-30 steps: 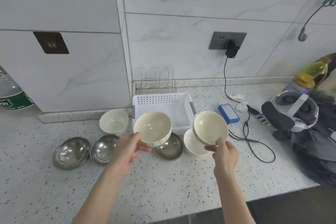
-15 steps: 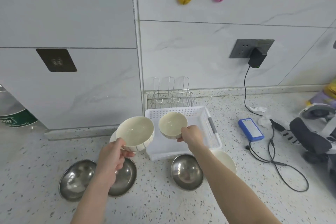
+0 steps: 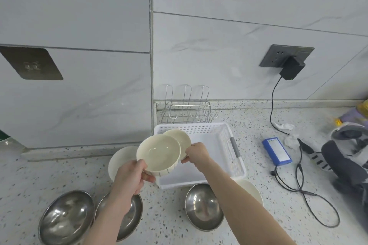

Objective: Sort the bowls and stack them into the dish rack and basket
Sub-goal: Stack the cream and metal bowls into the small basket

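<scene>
Both hands loaded, ceramic bowls going in. Right hand [image 3: 196, 153] pinches the small cream bowl [image 3: 179, 138] by its rim, over the back-left corner of the white basket [image 3: 220, 131]; can't tell if it's touching the floor yet. Left hand [image 3: 131, 177] grips the striped bowl [image 3: 159, 155] at its near edge, thumb inside the rim, held above the basket's left wall and overlapping the small one. Next, prob.: set the small bowl down, let go, then nest or park the striped one w/o clinking rims. Wire rack [image 3: 187, 109] sits behind the basket (nothing in it). Steel bowls [image 3: 204, 207] wait in front of the basket on the counter [image 3: 258, 230], more ceramic beside them.
</scene>
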